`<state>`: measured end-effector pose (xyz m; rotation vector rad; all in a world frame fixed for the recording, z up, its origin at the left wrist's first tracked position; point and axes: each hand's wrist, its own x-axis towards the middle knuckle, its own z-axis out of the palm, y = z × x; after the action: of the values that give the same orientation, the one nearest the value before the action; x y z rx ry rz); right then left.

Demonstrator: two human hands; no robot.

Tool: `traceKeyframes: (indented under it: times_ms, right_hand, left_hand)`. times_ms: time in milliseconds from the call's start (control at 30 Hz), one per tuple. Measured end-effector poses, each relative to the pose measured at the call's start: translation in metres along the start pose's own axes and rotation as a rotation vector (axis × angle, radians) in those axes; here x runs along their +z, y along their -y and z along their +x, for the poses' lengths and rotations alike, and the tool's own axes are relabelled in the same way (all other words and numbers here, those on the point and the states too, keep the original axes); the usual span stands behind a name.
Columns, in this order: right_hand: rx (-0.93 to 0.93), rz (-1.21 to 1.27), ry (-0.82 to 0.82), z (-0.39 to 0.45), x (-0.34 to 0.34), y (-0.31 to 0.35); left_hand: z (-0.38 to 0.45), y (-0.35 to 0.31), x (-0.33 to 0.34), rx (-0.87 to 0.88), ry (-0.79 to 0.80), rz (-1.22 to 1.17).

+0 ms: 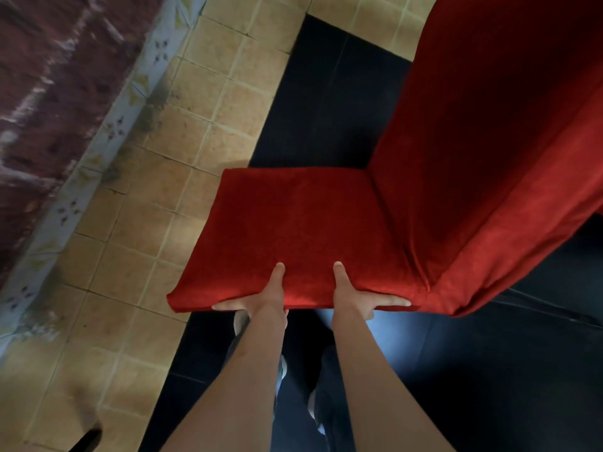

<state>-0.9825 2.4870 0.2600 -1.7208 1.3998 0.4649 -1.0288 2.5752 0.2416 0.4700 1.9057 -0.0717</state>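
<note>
Red cloth sits under both thumbs. The left hand [266,296] and the right hand [354,296] each grip the near edge of the chair seat [300,220], thumbs on top and fingers below, likely to lift or slide it. The seat stretches away from the hands. The chair back [489,132] rises at the far right, above the tiled floor [182,141].

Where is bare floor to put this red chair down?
Bare: the tan tiles between the blue wall border and the dark floor. Also the dark floor right of the legs. Crowded: under the red chair, where the left hand and right hand grip.
</note>
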Motion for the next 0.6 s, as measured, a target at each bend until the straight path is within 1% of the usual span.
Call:
traceKeyframes:
  times_ms: [133, 267, 400, 467, 600]
  right_hand:
    - [0.017, -0.028, 0.031, -0.003, 0.000, 0.016]
    - [-0.007, -0.106, 0.065, -0.007, -0.005, 0.028]
    - [-0.002, -0.136, 0.050, -0.011, 0.000, 0.053]
    - [-0.009, -0.132, 0.047, -0.014, 0.006, 0.066]
    - [-0.060, -0.141, 0.044, -0.019, 0.016, 0.092]
  left_hand:
    - [-0.004, -0.016, 0.002, -0.045, 0.014, 0.051]
    - [-0.014, -0.028, 0.004, -0.029, -0.012, 0.141]
    - [-0.027, -0.046, 0.015, -0.059, -0.029, 0.174]
    - [-0.032, -0.057, 0.021, -0.045, -0.029, 0.212]
    - [-0.043, -0.073, 0.037, -0.015, 0.055, 0.236]
